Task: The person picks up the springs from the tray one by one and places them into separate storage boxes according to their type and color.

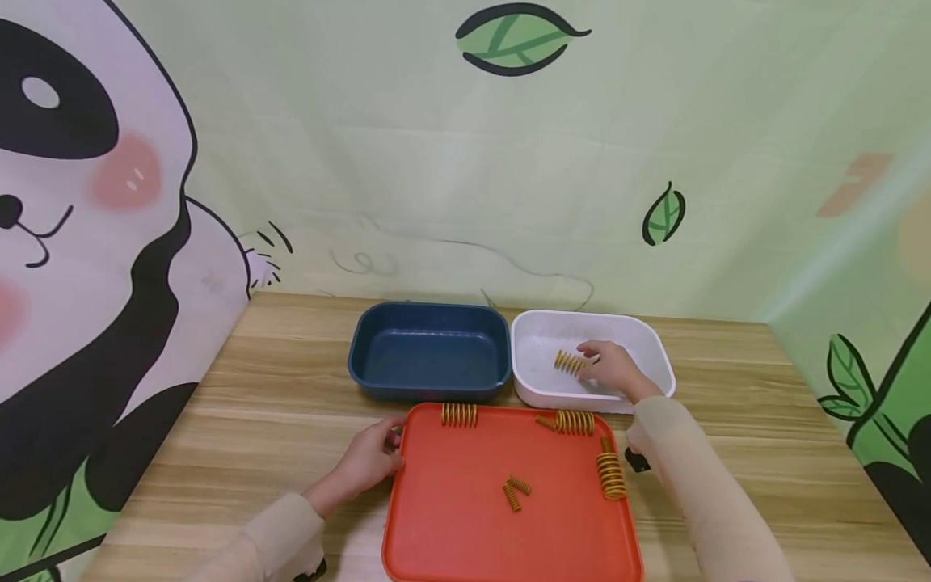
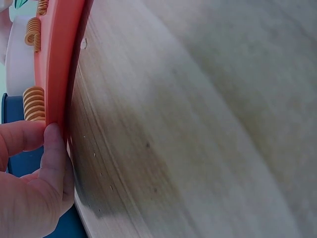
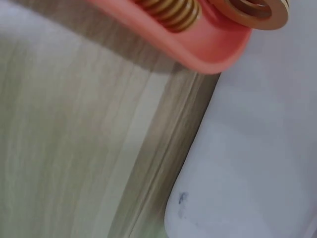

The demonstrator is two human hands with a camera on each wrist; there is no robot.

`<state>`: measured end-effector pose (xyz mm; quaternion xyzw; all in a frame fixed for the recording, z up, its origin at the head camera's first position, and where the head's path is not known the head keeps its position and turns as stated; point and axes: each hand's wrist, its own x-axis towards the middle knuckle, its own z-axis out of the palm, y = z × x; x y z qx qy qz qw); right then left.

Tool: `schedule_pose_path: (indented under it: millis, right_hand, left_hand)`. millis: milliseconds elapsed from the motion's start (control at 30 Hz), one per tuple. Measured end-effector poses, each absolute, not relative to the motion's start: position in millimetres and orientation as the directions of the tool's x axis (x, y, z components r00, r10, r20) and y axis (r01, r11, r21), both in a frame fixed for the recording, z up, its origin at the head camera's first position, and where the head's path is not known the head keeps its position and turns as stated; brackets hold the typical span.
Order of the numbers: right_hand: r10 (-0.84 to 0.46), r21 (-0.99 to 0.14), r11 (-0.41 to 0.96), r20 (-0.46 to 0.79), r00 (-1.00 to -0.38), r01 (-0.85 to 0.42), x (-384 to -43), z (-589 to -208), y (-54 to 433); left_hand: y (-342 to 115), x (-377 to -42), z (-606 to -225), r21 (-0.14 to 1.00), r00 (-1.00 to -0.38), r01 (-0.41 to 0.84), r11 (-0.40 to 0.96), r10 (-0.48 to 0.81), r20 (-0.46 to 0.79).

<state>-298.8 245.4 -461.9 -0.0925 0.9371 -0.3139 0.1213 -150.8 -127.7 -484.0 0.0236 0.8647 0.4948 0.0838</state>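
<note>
My left hand (image 1: 368, 457) grips the left rim of a red tray (image 1: 465, 525); the left wrist view shows the thumb and fingers (image 2: 52, 153) pinching that rim. My right hand (image 1: 613, 370) is inside a white bin (image 1: 534, 394), its thumb and index finger around the right end of a gold coil spring (image 1: 567, 362). In the right wrist view this hand is out of sight. On the tray, large springs lie along the far edge (image 1: 460, 415) and near the right edge (image 1: 611, 475). Two small springs (image 1: 512, 497) lie together near its middle.
A dark blue bin (image 1: 429, 391) stands left of the white one, their sides close together behind the tray. Another large spring (image 1: 575, 422) with a small one (image 1: 545, 422) beside it sits at the tray's far right. A printed cloth (image 1: 407, 162) hangs behind the wooden table (image 1: 284, 356).
</note>
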Motion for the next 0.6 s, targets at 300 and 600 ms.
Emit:
schedule_pose_path:
  millis: [300,600]
  right_hand:
    - [-0.254,-0.616,0.781,-0.17,-0.952,-0.098,-294.6,-455.7,249.6]
    - [-0.274,-0.618,0.775,-0.139,-0.952,-0.133,-291.5,-453.0,250.7]
  left_hand:
    - [-127.8,-152.8,-487.3,0.845,-0.987,-0.036,0.534,0.115,-0.115]
    - [-127.2,-151.9,-484.5,0.834,-0.988,-0.025,0.551,0.116,-0.106]
